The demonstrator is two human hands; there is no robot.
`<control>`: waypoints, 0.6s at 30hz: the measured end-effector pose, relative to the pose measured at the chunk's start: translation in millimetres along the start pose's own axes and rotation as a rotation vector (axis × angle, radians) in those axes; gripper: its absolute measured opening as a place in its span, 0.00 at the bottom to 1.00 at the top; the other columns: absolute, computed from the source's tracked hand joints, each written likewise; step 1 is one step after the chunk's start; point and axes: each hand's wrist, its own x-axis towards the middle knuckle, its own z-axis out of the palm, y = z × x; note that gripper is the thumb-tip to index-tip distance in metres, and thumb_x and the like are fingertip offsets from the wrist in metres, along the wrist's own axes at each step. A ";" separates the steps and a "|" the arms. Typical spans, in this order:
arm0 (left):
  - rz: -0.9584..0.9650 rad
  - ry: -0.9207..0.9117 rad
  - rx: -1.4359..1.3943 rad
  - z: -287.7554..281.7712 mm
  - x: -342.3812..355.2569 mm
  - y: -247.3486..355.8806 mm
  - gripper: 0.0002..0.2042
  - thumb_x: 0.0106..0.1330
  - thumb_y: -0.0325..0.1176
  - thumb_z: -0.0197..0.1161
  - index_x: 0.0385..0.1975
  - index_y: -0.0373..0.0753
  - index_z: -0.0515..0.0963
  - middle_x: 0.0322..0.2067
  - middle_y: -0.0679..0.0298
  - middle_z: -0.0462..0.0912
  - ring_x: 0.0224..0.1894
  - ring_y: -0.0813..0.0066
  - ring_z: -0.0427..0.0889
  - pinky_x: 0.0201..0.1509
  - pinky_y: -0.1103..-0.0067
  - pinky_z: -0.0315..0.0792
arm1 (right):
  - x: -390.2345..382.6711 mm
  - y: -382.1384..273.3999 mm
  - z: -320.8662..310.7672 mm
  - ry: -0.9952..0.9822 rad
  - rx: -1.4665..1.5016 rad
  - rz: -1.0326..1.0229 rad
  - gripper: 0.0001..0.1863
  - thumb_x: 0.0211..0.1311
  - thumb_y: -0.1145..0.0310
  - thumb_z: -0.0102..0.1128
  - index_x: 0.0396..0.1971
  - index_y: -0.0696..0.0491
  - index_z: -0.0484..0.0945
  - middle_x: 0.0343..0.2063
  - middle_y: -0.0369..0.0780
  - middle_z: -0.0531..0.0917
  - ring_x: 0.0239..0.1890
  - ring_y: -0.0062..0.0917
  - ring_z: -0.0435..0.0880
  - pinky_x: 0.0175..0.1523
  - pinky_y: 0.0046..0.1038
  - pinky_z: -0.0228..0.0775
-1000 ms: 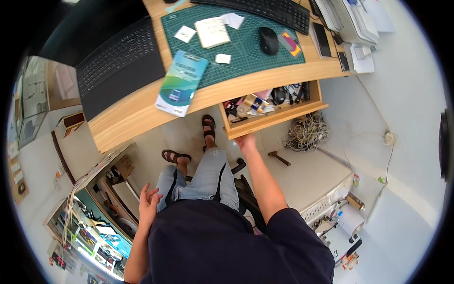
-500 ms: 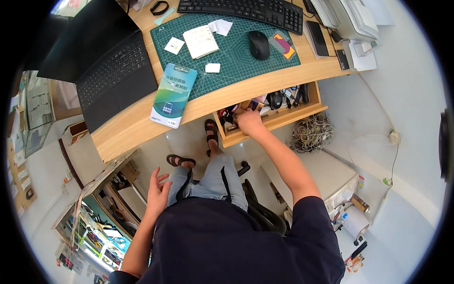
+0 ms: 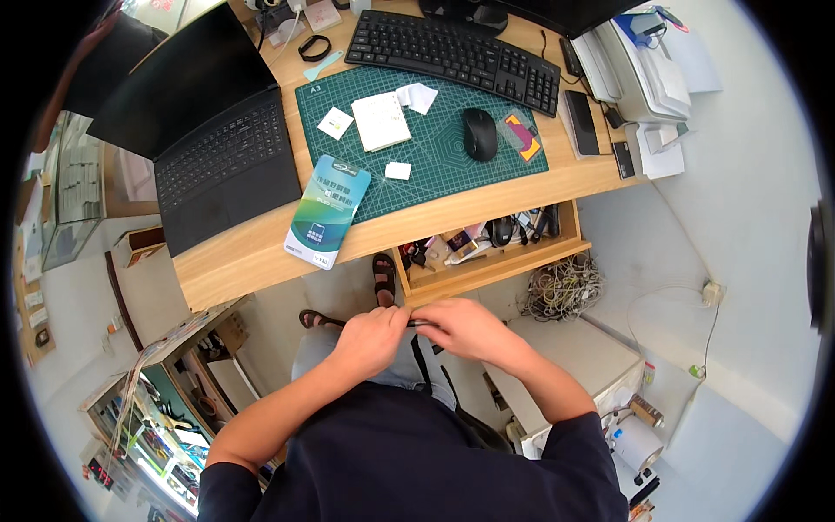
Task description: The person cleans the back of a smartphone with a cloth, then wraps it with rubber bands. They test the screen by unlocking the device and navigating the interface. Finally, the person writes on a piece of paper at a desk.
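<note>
My left hand (image 3: 372,339) and my right hand (image 3: 463,328) meet in front of my lap, just short of the drawer front. Both are closed, fingers pinched on a small, thin dark object (image 3: 419,323); most of it is hidden, so its kind does not show. Beyond them the wooden drawer (image 3: 496,277) is pulled out, with a black mouse (image 3: 501,230), dark cables and small loose items inside. On the desk edge lies a blue-green phone screen protector package (image 3: 327,213), apart from both hands.
A green cutting mat (image 3: 435,187) carries a notepad (image 3: 380,122), paper pieces, a black mouse (image 3: 479,135) and a card. A laptop (image 3: 222,165) stands left and a keyboard (image 3: 452,61) lies behind. Coiled cables (image 3: 564,287) sit under the desk's right side.
My right hand has left the drawer and come back toward my body with a small dark object. My left hand, open at my side before, has moved right and closed on it too.
</note>
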 end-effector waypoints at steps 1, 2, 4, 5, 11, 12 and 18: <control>-0.005 -0.010 -0.021 -5.4 -3.4 -4.2 0.17 0.68 0.34 0.59 0.54 0.37 0.71 0.37 0.54 0.83 0.38 0.53 0.83 0.41 0.63 0.76 | -3.6 2.4 -9.5 -0.017 0.023 0.051 0.17 0.58 0.62 0.67 0.44 0.54 0.81 0.32 0.46 0.83 0.37 0.43 0.83 0.41 0.41 0.76; -0.011 -0.020 -0.043 -10.8 -3.6 -5.1 0.16 0.69 0.34 0.59 0.53 0.38 0.71 0.36 0.55 0.82 0.38 0.54 0.83 0.40 0.63 0.76 | -4.9 14.1 -19.4 -0.038 0.015 0.143 0.20 0.58 0.63 0.69 0.50 0.52 0.80 0.29 0.41 0.83 0.33 0.33 0.86 0.38 0.32 0.77; -0.143 -0.083 -0.185 -37.9 2.8 2.8 0.13 0.72 0.37 0.54 0.51 0.40 0.72 0.34 0.53 0.82 0.38 0.52 0.83 0.38 0.61 0.75 | 3.9 12.4 -19.9 0.033 0.421 0.163 0.22 0.59 0.65 0.69 0.54 0.50 0.78 0.24 0.35 0.81 0.29 0.24 0.82 0.36 0.25 0.76; -0.205 -0.118 -0.256 -51.1 7.6 6.9 0.12 0.74 0.38 0.52 0.50 0.41 0.72 0.33 0.53 0.82 0.38 0.51 0.83 0.38 0.60 0.74 | 10.0 10.3 -16.8 0.071 0.625 0.173 0.23 0.60 0.66 0.70 0.56 0.49 0.78 0.22 0.33 0.79 0.26 0.19 0.81 0.35 0.22 0.75; -0.202 -0.067 -0.460 -61.1 41.5 -9.3 0.14 0.74 0.43 0.53 0.50 0.42 0.73 0.25 0.50 0.82 0.31 0.46 0.82 0.34 0.59 0.73 | 58.0 3.3 11.8 0.405 1.115 0.203 0.15 0.71 0.69 0.59 0.54 0.58 0.79 0.20 0.29 0.77 0.24 0.09 0.74 0.30 0.15 0.67; -0.192 -0.065 -0.462 -62.6 48.3 -13.1 0.15 0.73 0.43 0.53 0.51 0.41 0.72 0.25 0.50 0.82 0.30 0.46 0.82 0.33 0.59 0.72 | 67.0 4.1 10.4 0.410 0.965 0.200 0.13 0.71 0.69 0.58 0.50 0.58 0.81 0.20 0.29 0.78 0.23 0.09 0.73 0.29 0.15 0.67; -0.162 -0.040 -0.430 -84.9 114.8 -39.2 0.21 0.69 0.45 0.62 0.52 0.35 0.70 0.27 0.51 0.84 0.31 0.51 0.85 0.33 0.65 0.75 | 105.3 20.2 -22.7 0.531 0.930 0.318 0.13 0.73 0.68 0.52 0.32 0.59 0.81 0.18 0.31 0.76 0.17 0.10 0.70 0.22 0.16 0.61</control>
